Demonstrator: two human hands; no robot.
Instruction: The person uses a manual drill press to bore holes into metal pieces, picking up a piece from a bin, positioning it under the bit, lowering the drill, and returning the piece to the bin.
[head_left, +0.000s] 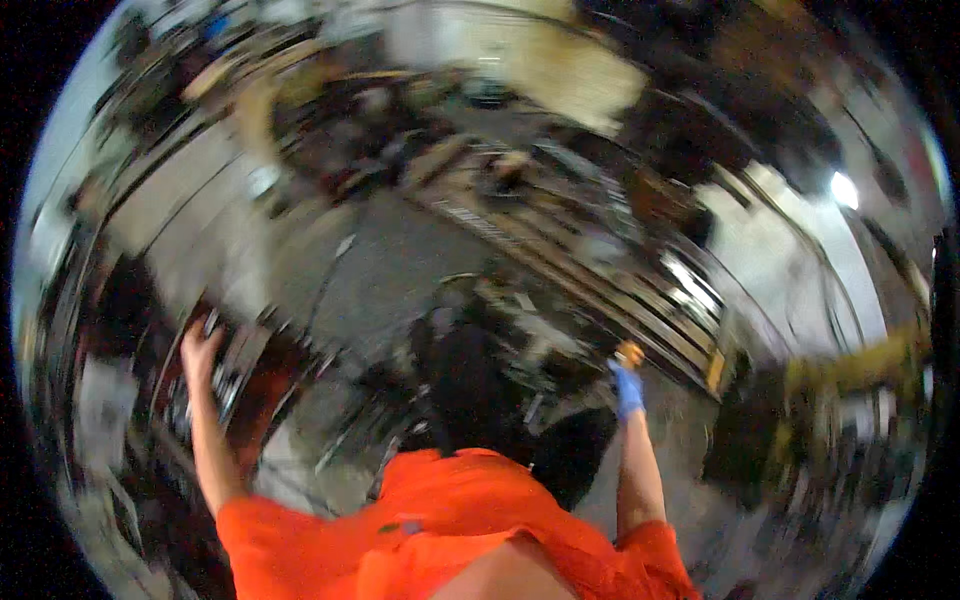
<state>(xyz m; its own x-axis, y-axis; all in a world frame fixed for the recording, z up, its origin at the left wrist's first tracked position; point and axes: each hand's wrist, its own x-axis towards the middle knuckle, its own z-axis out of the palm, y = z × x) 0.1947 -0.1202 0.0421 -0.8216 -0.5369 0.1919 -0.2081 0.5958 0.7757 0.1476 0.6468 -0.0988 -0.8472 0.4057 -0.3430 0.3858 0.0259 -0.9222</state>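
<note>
I have my arms spread wide, low over a cluttered workshop floor. My blue-gloved right hand is out to the right, its fingers seemingly curled around a small orange thing, which sits at the far end of the glove, just beside the near edge of a slatted platform. The whole view is smeared, so I can't say for sure what that thing is or how tightly I have it.

My bare left hand is well apart from it, at the upper end of a reddish-brown frame. A bright glint shows by its fingertips; whether they are touching metal, holding something or only lying near it, I cannot tell, nor how far open they are.

I judge the step in hand to be handling or carrying the orange thing, with no sign of both hands working together on one piece. As I see it, the next move calls for a sure hold on the right, a settled look at the spot, and the left fingers kept clear of the frame's edges.
</note>
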